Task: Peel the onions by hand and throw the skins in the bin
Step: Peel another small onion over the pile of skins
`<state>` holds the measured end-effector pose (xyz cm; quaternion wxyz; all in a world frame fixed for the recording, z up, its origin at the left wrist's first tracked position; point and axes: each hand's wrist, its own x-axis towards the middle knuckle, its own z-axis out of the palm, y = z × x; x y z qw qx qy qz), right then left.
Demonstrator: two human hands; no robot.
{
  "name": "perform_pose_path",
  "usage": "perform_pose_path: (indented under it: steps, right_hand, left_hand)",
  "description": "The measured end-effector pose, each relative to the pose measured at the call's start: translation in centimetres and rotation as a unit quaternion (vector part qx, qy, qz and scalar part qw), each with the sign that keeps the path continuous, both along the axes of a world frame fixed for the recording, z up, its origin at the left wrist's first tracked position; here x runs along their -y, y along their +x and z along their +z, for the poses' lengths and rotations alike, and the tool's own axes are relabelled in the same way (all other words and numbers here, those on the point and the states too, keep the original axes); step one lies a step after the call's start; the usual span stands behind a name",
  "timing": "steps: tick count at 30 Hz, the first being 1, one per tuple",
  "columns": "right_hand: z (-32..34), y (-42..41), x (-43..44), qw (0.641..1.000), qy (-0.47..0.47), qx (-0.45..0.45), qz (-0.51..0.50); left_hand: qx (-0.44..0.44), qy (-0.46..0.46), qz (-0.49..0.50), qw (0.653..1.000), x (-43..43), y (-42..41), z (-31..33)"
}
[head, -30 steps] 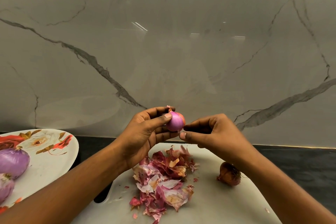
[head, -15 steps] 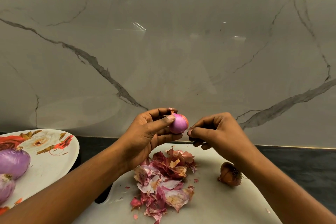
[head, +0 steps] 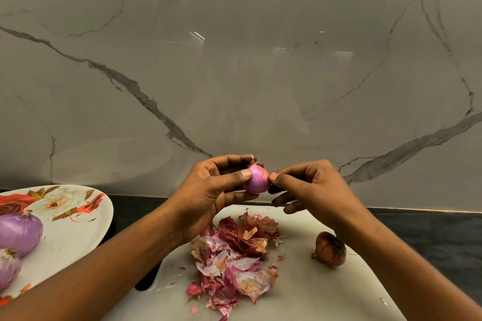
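Onion (head: 257, 182), nearly bare, is being held in the left grip (head: 208, 190) while the right grip (head: 307, 186), back against it, is pinching leftover orange skin (head: 264, 173), probably finishing this one.

A white plate (head: 73, 237) with red flowers sits at the left on a dark counter (head: 443, 237), 1 white cutting board (head: 313, 294) lies nearer, and a grey-veined marble wall (head: 234, 73) rises at the far side.
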<state>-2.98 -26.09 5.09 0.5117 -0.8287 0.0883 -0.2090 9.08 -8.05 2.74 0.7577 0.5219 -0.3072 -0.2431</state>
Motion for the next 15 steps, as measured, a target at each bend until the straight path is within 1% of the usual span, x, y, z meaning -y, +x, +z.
perform_pose_path:
  steps: [5, 9, 15]
  right_hand:
    - [0.15, -0.02, -0.22, 0.997, 0.061, -0.007, 0.047]
    - [0.07, -0.04, -0.46, 0.998, 0.027, 0.002, 0.053]
    - [0.08, -0.17, -0.42, 0.998, 0.026, 0.012, 0.056]
  left_hand:
    - [0.024, 0.006, 0.009, 1.000, -0.01, -0.09, 0.04]
    - [0.040, 0.022, 0.009, 0.999, -0.07, -0.19, -0.04]
    - [0.035, 0.018, 0.013, 0.999, -0.04, -0.23, 0.13]
